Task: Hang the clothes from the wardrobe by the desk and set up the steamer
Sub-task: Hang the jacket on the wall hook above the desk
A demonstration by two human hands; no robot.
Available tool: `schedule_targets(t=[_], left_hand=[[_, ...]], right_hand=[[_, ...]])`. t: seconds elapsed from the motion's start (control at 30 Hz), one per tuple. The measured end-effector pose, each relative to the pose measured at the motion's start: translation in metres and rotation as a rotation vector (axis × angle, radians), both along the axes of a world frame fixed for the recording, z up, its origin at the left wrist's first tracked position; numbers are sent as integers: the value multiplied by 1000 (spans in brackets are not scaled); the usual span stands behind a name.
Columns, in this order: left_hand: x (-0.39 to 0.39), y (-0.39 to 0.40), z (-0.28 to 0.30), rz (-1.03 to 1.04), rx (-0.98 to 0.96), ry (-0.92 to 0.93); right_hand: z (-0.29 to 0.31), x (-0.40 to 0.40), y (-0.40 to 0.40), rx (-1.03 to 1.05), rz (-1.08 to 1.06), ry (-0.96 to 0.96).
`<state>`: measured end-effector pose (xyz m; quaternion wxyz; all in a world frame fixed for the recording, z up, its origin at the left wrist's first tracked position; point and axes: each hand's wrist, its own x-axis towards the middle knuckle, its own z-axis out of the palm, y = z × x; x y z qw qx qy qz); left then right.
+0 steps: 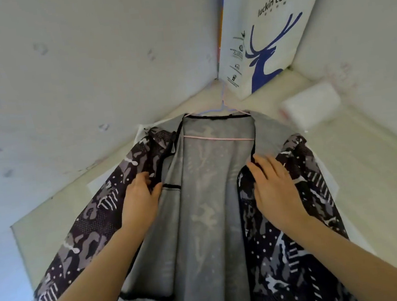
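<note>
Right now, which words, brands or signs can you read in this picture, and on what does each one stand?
"luckin coffee": on the white paper bag, above its blue deer logo.
Line under the brand: too small to read.
Small print and icons on the bag's side: too small to read.
Jacket: no text.

Looking like a private living space, likely a bedroom or dorm room rather than any shop or workshop. Showing plain whitish walls (85, 64) scuffed with small grey marks, meeting in a corner. Standing in that corner, a white paper bag (270, 27) printed "luckin coffee" with a blue deer, kept as household clutter. Lying beside it, a soft white bundle (310, 106), too blurred to identify. Hanging in front, a camouflage-print jacket (95, 225) on a thin pink wire hanger (218, 138), everyday personal clothing.
</note>
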<state>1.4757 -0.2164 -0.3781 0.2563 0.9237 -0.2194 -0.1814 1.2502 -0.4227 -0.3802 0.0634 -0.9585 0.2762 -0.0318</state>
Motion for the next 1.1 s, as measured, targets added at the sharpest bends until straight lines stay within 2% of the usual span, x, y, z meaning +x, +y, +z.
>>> schedule_targets(t=[0.1, 0.23, 0.37, 0.53, 0.63, 0.8, 0.9, 0.97, 1.1], left_hand=[[-4, -1, -1, -39, 68, -35], [-5, -1, -2, -131, 183, -100], [2, 4, 2, -175, 196, -165], [-3, 7, 15, -158, 75, -218], [-13, 6, 33, -90, 6, -192], [-45, 0, 69, -69, -128, -180], [-61, -18, 77, -141, -227, -187], [-67, -33, 69, -215, -222, -212], [-75, -51, 31, -338, -19, -177]], right_hand=[[1, 0, 11, 78, -17, 37], [4, 8, 12, 54, 33, 100], [3, 11, 5, 63, -2, 117], [8, 9, -1, 152, -56, 1], [29, 14, -3, 254, -71, -178], [54, 34, -13, 229, -72, -346], [59, 52, -18, 197, -100, -347], [54, 66, -22, 180, -130, -328], [28, 80, -24, 180, -140, -119]])
